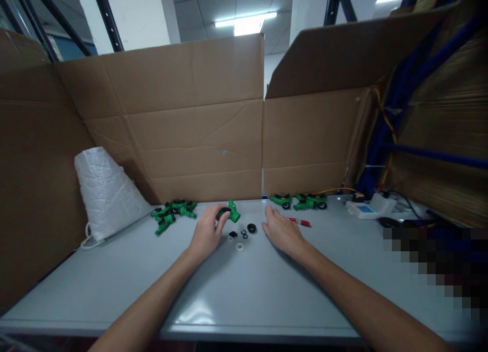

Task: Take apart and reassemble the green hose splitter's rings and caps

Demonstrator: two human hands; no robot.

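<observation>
A green plastic pipe fitting [234,212] with a side branch and a black part is gripped by my left hand [208,232], thumb and fingers closed on it above the table. My right hand [281,231] rests on the tabletop with its fingers loosely extended; nothing shows in them. Just behind it lies a red marker pen [303,222], partly hidden by the hand. Between both hands are a black ring [251,228], small black curved pieces [244,234], a small black part [233,234] and a white ring [239,246].
More green fittings [173,213] lie in a cluster at left, and others [310,201] at back right. A white padded bag [109,194] leans at left. Cardboard walls [194,138] enclose the grey table [229,301]. A power strip [362,209] with cables sits at right by a blue frame.
</observation>
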